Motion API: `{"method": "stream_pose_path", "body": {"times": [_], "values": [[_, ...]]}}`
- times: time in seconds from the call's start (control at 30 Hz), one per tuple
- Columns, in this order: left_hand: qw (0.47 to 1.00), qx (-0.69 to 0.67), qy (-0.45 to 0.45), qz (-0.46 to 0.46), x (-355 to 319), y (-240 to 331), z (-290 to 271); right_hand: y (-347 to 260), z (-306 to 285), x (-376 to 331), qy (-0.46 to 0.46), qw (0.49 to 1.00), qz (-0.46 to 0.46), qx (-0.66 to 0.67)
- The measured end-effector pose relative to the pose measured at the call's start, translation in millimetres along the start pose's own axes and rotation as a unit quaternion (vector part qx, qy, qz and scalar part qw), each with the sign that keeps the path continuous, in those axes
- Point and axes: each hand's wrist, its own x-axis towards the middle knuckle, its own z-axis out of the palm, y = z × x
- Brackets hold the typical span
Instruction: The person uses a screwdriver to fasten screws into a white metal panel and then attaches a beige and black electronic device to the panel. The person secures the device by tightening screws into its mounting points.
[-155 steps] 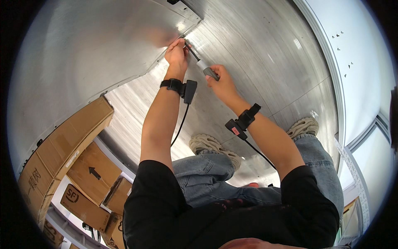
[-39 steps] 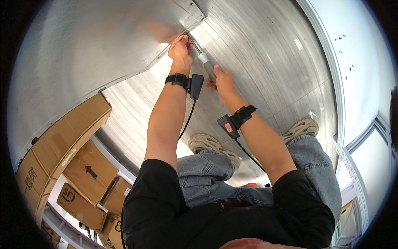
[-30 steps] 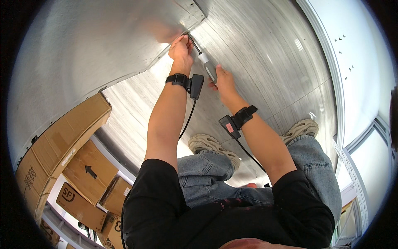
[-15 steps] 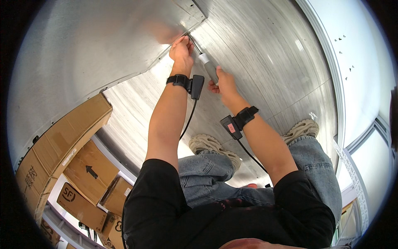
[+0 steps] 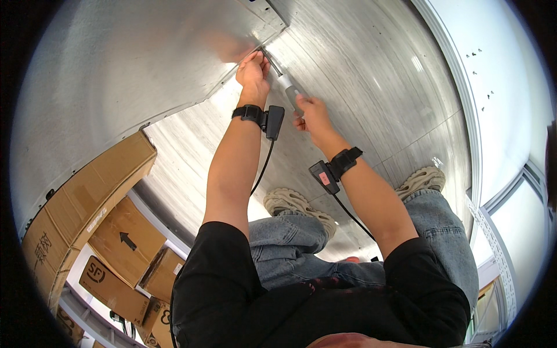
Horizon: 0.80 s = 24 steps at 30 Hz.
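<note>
My right hand (image 5: 315, 119) is wrapped round the grey handle of a screwdriver (image 5: 292, 93). Its thin shaft slants up and left to the lower edge of a large metal panel (image 5: 139, 64). Beside the shaft's tip, my left hand (image 5: 253, 71) is closed, with bent fingertips against the panel's edge. Whatever those fingers pinch is too small or hidden to make out. A black strap with a small corded box sits on each wrist.
Cardboard boxes (image 5: 125, 232) are stacked at lower left, by the panel's near end. Grey wood-look flooring (image 5: 371, 75) lies under my hands and shoes. On a white surface (image 5: 505, 75) at right are several small dark pieces, perhaps screws (image 5: 475, 72).
My right hand has turned a little on the screwdriver's handle, its thumb now lying further across the grip. The left hand stays at the panel's edge, almost unmoved.
</note>
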Motion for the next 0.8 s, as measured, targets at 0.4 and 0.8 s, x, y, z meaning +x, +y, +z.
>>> {"method": "stream_pose_path", "body": {"times": [0.4, 0.8], "values": [[1.0, 0.015, 0.0, 0.006, 1.6, -0.7, -2.8, -13.9, 0.9, -9.8, -0.033, 0.999, 0.038, -0.012], [1.0, 0.018, -0.011, 0.0, 1.9, -1.6, -1.2, 1.7, 2.8, 2.9, 0.032, 0.999, -0.001, 0.019]]}}
